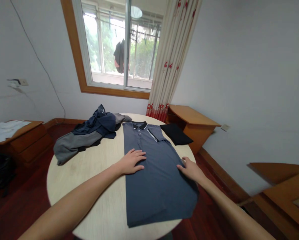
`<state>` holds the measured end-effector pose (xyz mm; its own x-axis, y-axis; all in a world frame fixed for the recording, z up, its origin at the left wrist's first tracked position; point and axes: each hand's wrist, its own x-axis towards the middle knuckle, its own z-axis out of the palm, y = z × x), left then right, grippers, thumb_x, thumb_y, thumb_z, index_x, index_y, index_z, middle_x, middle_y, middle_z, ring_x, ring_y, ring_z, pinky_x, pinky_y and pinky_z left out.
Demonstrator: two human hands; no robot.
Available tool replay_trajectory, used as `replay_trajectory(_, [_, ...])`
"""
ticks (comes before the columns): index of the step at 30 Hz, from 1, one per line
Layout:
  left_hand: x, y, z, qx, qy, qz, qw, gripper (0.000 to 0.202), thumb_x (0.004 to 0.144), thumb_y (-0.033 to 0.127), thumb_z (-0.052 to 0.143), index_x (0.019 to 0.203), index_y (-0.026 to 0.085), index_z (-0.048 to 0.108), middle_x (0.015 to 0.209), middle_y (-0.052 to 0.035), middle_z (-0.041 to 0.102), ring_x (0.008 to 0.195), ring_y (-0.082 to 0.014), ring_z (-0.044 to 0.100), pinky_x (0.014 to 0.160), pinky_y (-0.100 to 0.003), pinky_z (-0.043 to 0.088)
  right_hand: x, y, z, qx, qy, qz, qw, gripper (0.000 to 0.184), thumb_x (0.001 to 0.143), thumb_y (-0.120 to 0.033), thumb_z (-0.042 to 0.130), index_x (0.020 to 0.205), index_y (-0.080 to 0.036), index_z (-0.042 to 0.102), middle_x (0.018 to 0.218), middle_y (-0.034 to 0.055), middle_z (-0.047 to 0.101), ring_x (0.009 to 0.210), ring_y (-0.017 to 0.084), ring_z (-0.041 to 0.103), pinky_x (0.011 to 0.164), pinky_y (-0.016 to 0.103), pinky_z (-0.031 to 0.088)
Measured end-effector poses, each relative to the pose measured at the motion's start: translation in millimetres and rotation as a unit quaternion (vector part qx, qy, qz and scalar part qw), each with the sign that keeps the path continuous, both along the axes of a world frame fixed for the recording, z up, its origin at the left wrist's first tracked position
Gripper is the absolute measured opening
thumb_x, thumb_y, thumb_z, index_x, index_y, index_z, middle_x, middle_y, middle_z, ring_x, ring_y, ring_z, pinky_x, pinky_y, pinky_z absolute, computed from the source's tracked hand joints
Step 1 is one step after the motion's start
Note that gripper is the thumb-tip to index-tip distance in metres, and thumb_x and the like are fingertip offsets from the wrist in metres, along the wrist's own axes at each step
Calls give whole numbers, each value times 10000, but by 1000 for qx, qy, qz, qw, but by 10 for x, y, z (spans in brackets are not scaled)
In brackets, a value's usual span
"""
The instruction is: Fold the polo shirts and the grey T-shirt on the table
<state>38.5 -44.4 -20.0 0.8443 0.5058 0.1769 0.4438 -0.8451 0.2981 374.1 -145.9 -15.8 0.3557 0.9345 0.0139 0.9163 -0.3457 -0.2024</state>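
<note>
A grey-blue polo shirt (154, 173) with a dark, white-trimmed collar lies flat along the round pale wooden table (94, 186), its left side folded in to a straight edge. My left hand (131, 161) rests flat on the shirt's left edge, fingers stretched out. My right hand (191, 170) lies on the shirt's right edge, fingers extended and pressing the cloth down. Neither hand holds anything.
A heap of navy and grey clothes (89, 133) sits at the table's far left. A folded black garment (176, 134) lies at the far right. Wooden cabinets (192, 125) stand by the curtain (172, 60) and at left (24, 138); a window is behind.
</note>
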Motion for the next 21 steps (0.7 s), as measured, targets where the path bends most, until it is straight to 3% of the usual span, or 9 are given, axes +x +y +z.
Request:
replay_trajectory(4, [148,-190,12,-17,9,-76,997,451,981,483,527,1366,260,596,1544,-95,492,1450,-293,417,1204,-558,264,96,36,203,-120,173,14,977,249,819,-356,723,898,-120,737,928,123,767,856,245,727,714,284,538])
replay_trajectory(6, [169,-200,8,-19,13,-80,997,444,987,473,516,1352,236,606,1532,-109,504,1437,-303,433,1187,-553,301,89,24,305,-151,260,27,953,225,784,-356,743,831,-136,732,875,96,771,833,234,733,673,261,545])
replay_trajectory(10, [165,-216,28,-14,-17,-96,995,409,980,444,532,1294,203,635,1486,-123,552,1396,-301,482,1165,-506,347,-79,-86,467,-144,373,61,915,273,757,-346,755,958,-165,717,961,72,776,848,220,735,650,242,564])
replay_trajectory(12, [209,-295,74,-12,-45,-109,993,393,984,427,527,1290,201,630,1453,-118,582,1361,-280,515,1145,-458,375,-197,-149,515,-143,388,102,905,373,760,-375,768,1058,-164,690,922,59,769,742,188,717,581,222,538])
replay_trajectory(15, [373,-479,177,-6,-46,-112,993,448,987,430,516,1376,212,559,1376,-108,631,1265,-264,579,1066,-412,442,-301,-142,550,-262,408,162,860,587,783,-474,772,1250,-161,602,770,30,736,543,144,652,437,190,426])
replay_trajectory(17, [522,-592,242,12,-9,-99,995,531,966,427,542,1449,211,487,1314,-115,653,1194,-278,607,1002,-411,478,-279,-8,559,-355,411,174,821,591,802,-525,761,1234,-153,606,733,40,721,518,139,649,401,172,370])
replay_trajectory(19, [664,-669,284,34,36,-86,995,574,945,386,560,1480,208,456,1256,-120,668,1141,-290,622,959,-418,493,-194,239,553,-337,412,150,833,487,825,-536,747,1099,-145,650,750,58,716,550,131,665,410,159,368])
replay_trajectory(21, [764,-716,299,43,76,-86,992,517,943,312,530,1451,219,506,1203,-110,688,1092,-287,642,923,-419,502,-90,559,524,-205,417,94,881,391,867,-503,720,1021,-150,652,789,62,715,580,114,666,451,153,401])
